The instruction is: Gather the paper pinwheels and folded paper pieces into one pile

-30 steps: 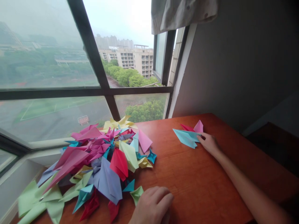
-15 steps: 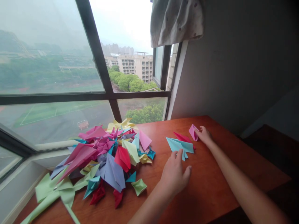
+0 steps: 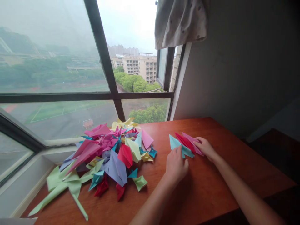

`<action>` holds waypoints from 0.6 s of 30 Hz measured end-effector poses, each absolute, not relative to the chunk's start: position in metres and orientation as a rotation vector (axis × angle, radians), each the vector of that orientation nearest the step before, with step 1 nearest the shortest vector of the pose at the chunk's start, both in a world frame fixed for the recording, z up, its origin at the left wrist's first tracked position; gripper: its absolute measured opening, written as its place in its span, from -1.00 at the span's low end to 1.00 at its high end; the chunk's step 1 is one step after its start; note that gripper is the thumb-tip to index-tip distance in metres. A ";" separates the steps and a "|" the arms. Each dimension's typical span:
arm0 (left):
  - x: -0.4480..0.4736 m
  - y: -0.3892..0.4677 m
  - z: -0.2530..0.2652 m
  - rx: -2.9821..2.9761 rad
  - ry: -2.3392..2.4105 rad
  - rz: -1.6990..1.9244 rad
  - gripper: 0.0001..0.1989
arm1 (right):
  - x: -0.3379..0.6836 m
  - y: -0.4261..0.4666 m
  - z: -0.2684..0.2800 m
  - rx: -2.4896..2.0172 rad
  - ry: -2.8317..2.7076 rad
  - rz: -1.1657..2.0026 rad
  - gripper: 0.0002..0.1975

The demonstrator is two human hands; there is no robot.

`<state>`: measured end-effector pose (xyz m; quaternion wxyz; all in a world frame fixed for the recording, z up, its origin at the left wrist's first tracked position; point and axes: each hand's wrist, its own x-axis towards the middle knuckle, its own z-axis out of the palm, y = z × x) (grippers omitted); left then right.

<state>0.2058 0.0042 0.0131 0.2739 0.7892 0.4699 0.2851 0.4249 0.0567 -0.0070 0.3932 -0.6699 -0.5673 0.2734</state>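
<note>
Three folded paper airplanes lie side by side on the right part of the wooden table (image 3: 161, 193): a light blue one (image 3: 173, 142), a red one (image 3: 186, 142) and a pink one (image 3: 192, 143). My left hand (image 3: 176, 164) is at the near side of the light blue airplane, its curled fingers gripping the paper and partly covering it. With fingers and thumb pinched, my right hand (image 3: 205, 148) holds the pink airplane by its right side. The red airplane sits between the other two, touched by neither hand as far as I can see.
A heap of colourful origami (image 3: 100, 147) covers the table's left half. A large green pinwheel (image 3: 63, 181) lies at its near left, and a small green folded piece (image 3: 140, 183) at its right edge. Window frames (image 3: 93, 97) border the table behind; a grey wall (image 3: 234, 78) rises to the right.
My right hand has brought the pink airplane nearer and against the red one. My left hand has closed on the light blue airplane, which has turned to line up with the others.
</note>
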 end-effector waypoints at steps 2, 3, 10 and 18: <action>0.206 0.001 0.011 2.078 1.224 0.839 -0.43 | 0.410 0.040 -0.002 -1.541 -1.308 0.977 -0.72; 0.205 -0.001 0.010 2.045 1.207 0.875 -0.42 | 0.402 0.032 0.001 -1.463 -1.240 1.105 -0.72; 0.196 -0.021 0.007 1.832 1.174 1.065 -0.46 | 0.354 0.000 0.012 -1.188 -0.977 1.432 -0.67; 0.154 -0.050 0.034 1.944 1.293 1.211 -0.31 | 0.274 -0.022 0.045 -0.929 -0.842 1.485 -0.69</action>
